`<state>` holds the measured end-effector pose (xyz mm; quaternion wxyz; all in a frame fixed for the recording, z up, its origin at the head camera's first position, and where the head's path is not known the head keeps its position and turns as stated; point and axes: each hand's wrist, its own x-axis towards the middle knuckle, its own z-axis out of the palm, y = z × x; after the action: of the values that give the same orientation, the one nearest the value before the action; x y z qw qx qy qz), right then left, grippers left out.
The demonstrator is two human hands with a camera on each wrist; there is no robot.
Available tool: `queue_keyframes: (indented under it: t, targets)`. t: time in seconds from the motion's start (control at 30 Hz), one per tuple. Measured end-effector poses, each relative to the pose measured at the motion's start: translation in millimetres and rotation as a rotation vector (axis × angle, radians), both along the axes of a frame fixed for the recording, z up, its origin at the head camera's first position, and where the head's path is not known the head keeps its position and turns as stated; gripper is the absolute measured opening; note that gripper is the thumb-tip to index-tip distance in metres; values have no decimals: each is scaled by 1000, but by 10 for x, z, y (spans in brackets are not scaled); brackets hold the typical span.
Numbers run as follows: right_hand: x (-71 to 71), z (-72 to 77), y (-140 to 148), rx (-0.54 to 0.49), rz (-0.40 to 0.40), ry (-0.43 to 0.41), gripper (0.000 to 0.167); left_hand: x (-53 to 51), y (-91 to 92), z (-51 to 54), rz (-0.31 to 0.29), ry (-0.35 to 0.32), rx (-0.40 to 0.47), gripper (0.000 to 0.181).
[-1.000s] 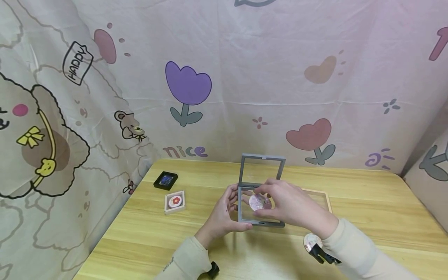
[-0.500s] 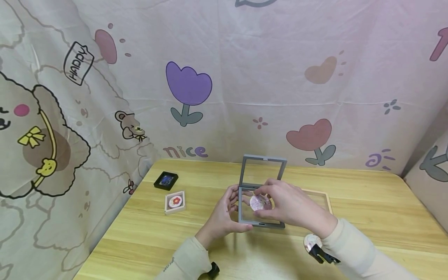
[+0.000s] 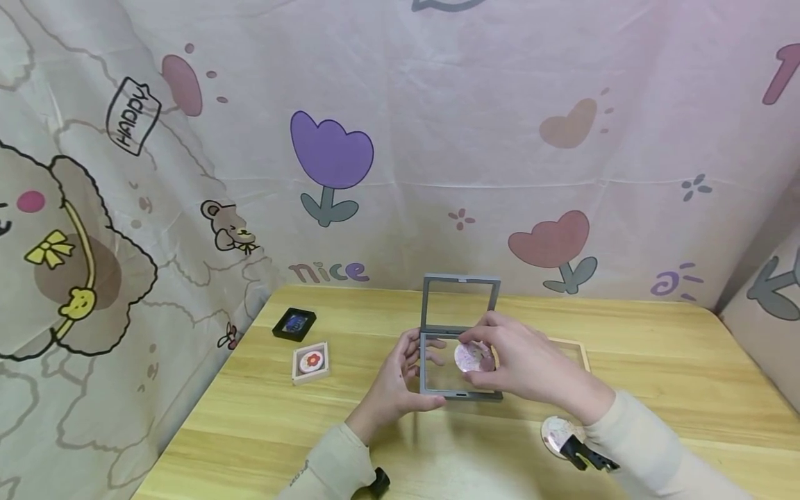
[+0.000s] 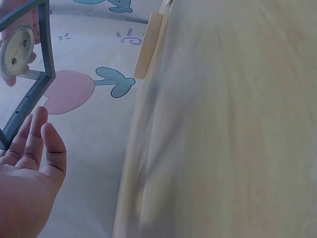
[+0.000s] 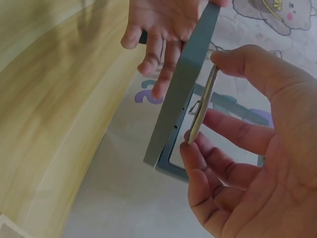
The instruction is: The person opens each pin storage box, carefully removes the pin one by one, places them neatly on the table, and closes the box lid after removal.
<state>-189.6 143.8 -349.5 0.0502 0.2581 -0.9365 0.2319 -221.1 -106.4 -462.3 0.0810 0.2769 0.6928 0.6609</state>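
In the head view a grey frame case (image 3: 462,395) with clear film panes is held above the table, its lid raised upright at the back. My left hand (image 3: 394,382) grips its left side, thumb at the front edge; some fingers stand apart from it in the right wrist view. My right hand (image 3: 525,357) pinches a round pink-and-white pin badge (image 3: 469,356) by its rim, over the lower pane. The badge's metal back with its pin (image 4: 17,51) shows in the left wrist view. Edge-on in the right wrist view, the badge (image 5: 203,104) is close beside the frame.
Left on the table are a small black case (image 3: 295,324) and a pale box (image 3: 310,375) holding a flower badge. Another round badge (image 3: 556,435) lies beside my right sleeve. A light wooden frame (image 3: 585,355) is partly hidden behind my right hand.
The badge and my right hand have shifted slightly rightward over the pane. My left hand keeps its hold on the frame case. The head view has turned a little.
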Motion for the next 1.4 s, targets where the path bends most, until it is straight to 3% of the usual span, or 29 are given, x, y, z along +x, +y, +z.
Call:
queue_keyframes:
  t: [0.33,0.67,1.17,1.4]
  targets:
    - [27,2,193,-30,-15,3,41,-29,-65,-19,32,-24,-12,98]
    - [51,-110,380,-53,5,2,37,-112,-256,23,62,5,-6,97]
    - [98,-488,513,-49,31,-80,42,-155,-328,69,56,40,46,97]
    - [77,-722,551,-91,76,-203,44,-152,-310,61,52,31,52,98]
